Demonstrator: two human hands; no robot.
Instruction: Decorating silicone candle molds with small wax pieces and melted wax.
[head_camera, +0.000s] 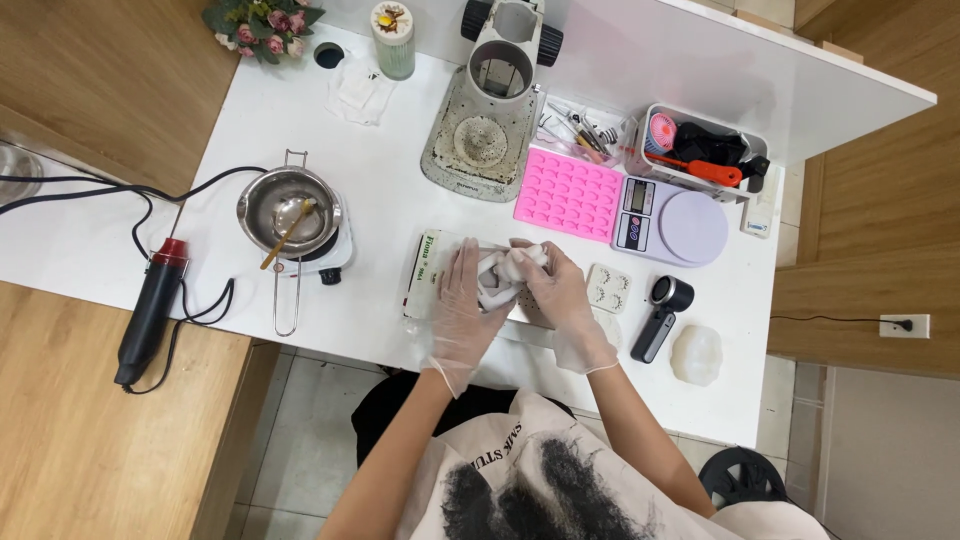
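Both gloved hands meet over the middle of the white table (400, 170), just in front of the pink silicone mould tray (568, 194) — that tray is our landmark. The left hand (462, 300) and the right hand (560, 292) are closed around a small pale grey mould (497, 280), fingers curled over its top and sides, pressing it from both ends. The mould sits above a flat packet with a green-printed edge (424, 270), which lies nearer the person than the pink tray and slightly to its left.

Right of the pink tray, touching its edge, stands a white kitchen scale (672, 222) with a round plate. Behind the scale is a white basket (752, 135) holding a black item and an orange-handled tool (contents partly hidden). Left of the pink tray stands a white machine with a speckled base (482, 140).

Further left of the tray — well apart — a steel pot (288, 208) sits on a small white hotplate (335, 256), a wooden stick (285, 236) leaning inside. Beyond that lies a black heat gun with a red collar (150, 305), at the table's edge.

Toward the person from the scale: a small tile with dark lash shapes (608, 288), a black handheld device (662, 312) and a pale lumpy cast piece (696, 354).
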